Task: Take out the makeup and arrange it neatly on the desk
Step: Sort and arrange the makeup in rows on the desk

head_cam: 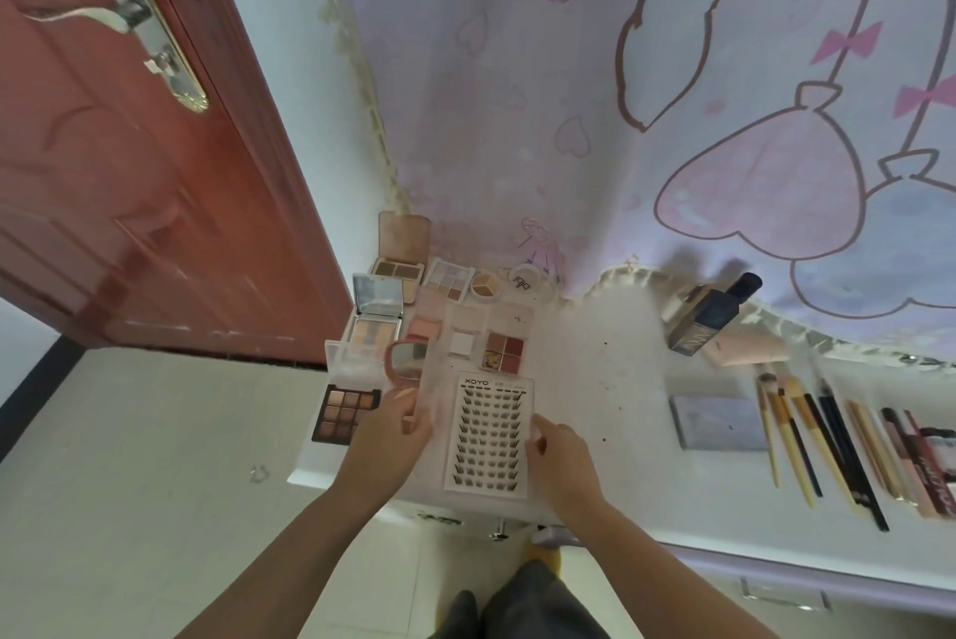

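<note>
I'm looking into a bedroom at home here: red wooden door (129,162) with an ornate handle (139,18), pastel cartoon curtain (646,95) on the wall, and a white desk (610,380) lined with palettes (345,413) and brushes (796,437).

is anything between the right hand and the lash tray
Nothing visible. The right hand is already at the right edge of the lash tray, fingertips against it. The left hand holds a small pink compact to the tray's left.
</note>
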`<state>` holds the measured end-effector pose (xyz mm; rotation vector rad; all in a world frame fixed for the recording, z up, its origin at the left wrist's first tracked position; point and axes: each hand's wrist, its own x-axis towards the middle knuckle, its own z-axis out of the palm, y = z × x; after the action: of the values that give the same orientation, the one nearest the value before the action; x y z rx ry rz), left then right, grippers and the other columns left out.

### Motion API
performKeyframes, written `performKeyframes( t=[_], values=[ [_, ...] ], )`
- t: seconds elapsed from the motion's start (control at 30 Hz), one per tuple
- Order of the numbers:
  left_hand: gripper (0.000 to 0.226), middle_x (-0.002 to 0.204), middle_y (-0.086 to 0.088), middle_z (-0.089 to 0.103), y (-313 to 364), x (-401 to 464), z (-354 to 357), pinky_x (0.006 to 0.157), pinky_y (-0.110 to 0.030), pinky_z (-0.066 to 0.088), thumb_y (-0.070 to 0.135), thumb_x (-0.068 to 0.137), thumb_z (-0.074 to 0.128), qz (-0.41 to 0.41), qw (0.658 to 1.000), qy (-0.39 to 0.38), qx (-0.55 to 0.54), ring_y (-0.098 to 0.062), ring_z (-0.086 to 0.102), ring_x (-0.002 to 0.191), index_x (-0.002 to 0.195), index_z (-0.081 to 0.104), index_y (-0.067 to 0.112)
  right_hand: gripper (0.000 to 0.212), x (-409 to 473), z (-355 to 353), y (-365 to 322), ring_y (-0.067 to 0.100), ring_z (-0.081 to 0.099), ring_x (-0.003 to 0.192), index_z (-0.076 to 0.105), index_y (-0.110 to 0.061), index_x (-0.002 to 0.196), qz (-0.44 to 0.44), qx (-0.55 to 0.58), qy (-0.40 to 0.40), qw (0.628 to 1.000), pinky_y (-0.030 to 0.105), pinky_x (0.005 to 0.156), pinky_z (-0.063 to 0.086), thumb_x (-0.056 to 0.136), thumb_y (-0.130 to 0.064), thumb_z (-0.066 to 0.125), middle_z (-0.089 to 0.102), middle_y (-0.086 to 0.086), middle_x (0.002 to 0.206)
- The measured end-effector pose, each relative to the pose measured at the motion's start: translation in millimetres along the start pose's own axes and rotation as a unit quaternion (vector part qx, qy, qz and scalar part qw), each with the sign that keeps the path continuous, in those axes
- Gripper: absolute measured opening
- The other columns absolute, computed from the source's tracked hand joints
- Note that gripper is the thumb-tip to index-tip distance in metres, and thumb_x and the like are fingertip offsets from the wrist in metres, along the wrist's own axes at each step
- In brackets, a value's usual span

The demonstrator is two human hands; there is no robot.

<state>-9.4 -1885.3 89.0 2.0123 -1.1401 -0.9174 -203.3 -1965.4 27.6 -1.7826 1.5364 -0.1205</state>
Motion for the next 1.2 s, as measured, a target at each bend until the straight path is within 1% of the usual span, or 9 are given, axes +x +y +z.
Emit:
performKeyframes(
  t=[0.13, 0.33, 0.5, 0.57, 0.7, 0.83, 0.93, 1.07, 1.2],
  values=[
    [0.028, 0.090, 0.013, 0.061, -7, 0, -1, 0.061, -0.012, 0.039, 0.024, 0.095, 0.050, -0.005, 1.000, 0.010, 0.007, 0.000, 0.058, 0.082, 0.121, 0.059, 0.024, 0.032, 1, -1, 5, -0.002, 0.051, 0.072, 0.052, -0.022, 0.127, 0.001, 0.011, -0.009, 1.000, 0.006, 0.047, 0.035, 0.097, -0.022, 0.042, 0.050, -0.011, 0.090],
    [0.042, 0.109, 0.001, 0.064, -9, 0, -3, 0.076, -0.026, 0.045, 0.028, 0.093, 0.053, -0.025, 0.999, 0.024, 0.013, -0.011, 0.058, 0.092, 0.135, 0.049, 0.021, 0.043, -2, -10, 14, 0.001, 0.052, 0.078, 0.041, -0.021, 0.139, 0.002, 0.007, -0.023, 1.000, 0.008, 0.058, 0.036, 0.097, -0.028, 0.046, 0.054, -0.008, 0.096],
    [0.039, 0.114, -0.003, 0.057, 26, -5, -1, 0.084, -0.029, 0.042, 0.008, 0.086, 0.061, 0.163, 0.963, 0.185, 0.108, -0.018, 0.050, 0.104, 0.124, 0.055, 0.011, 0.038, -5, -39, 20, 0.012, 0.060, 0.086, 0.046, -0.023, 0.134, 0.010, 0.041, -0.004, 0.999, 0.025, 0.078, 0.054, 0.097, -0.029, 0.049, 0.057, -0.004, 0.102],
    [0.036, 0.115, -0.002, 0.055, 51, -3, 17, 0.082, -0.026, 0.043, 0.008, 0.086, 0.061, 0.231, 0.953, 0.158, 0.120, -0.014, 0.048, 0.104, 0.122, 0.056, 0.011, 0.033, -5, -60, 28, 0.013, 0.060, 0.090, 0.052, -0.021, 0.129, 0.011, 0.035, 0.027, 0.999, 0.027, 0.084, 0.053, 0.096, -0.027, 0.049, 0.059, -0.002, 0.106],
    [0.034, 0.115, 0.000, 0.053, 90, 7, 82, 0.091, -0.018, 0.039, 0.013, 0.093, 0.051, 0.254, 0.963, -0.047, 0.081, -0.010, 0.051, 0.106, 0.127, 0.053, 0.014, 0.025, -5, -110, 58, 0.013, 0.059, 0.096, 0.062, -0.020, 0.117, 0.009, -0.042, 0.073, 0.996, 0.023, 0.087, 0.046, 0.097, -0.023, 0.047, 0.063, 0.000, 0.115],
    [0.041, 0.124, -0.005, 0.051, 108, 25, 153, 0.096, -0.025, 0.040, 0.021, 0.096, 0.046, 0.189, 0.950, -0.216, 0.125, -0.017, 0.052, 0.111, 0.136, 0.045, 0.016, 0.027, 0, -156, 92, 0.018, 0.058, 0.105, 0.063, -0.018, 0.116, 0.015, -0.171, 0.062, 0.983, 0.023, 0.088, 0.044, 0.097, -0.021, 0.043, 0.060, 0.003, 0.120],
    [0.050, 0.136, -0.011, 0.041, 121, 37, 198, 0.102, -0.029, 0.037, 0.026, 0.097, 0.042, 0.127, 0.930, -0.298, 0.172, -0.024, 0.045, 0.122, 0.144, 0.031, 0.013, 0.034, 7, -174, 116, 0.020, 0.041, 0.128, 0.053, -0.020, 0.130, -0.032, -0.253, 0.016, 0.967, 0.027, 0.103, 0.036, 0.098, -0.024, 0.044, 0.043, 0.003, 0.139],
    [0.034, 0.120, -0.020, 0.057, 140, 46, 233, 0.080, -0.028, 0.042, 0.015, 0.092, 0.046, 0.012, 0.958, -0.283, 0.035, -0.027, 0.056, 0.100, 0.125, 0.052, 0.004, 0.057, 25, -184, 147, 0.023, 0.006, 0.147, 0.027, -0.017, 0.145, -0.095, -0.374, -0.064, 0.920, 0.042, 0.120, 0.009, 0.094, -0.027, 0.052, 0.009, 0.004, 0.159],
    [0.026, 0.100, -0.003, 0.065, 150, 49, 245, 0.076, -0.025, 0.043, 0.010, 0.092, 0.043, -0.100, 0.956, -0.250, -0.119, -0.013, 0.055, 0.084, 0.107, 0.064, 0.015, 0.037, 44, -187, 168, 0.023, 0.031, 0.137, 0.045, -0.020, 0.129, -0.222, -0.381, -0.042, 0.897, 0.038, 0.116, 0.020, 0.095, -0.036, 0.046, 0.036, 0.003, 0.145]
  ],
)
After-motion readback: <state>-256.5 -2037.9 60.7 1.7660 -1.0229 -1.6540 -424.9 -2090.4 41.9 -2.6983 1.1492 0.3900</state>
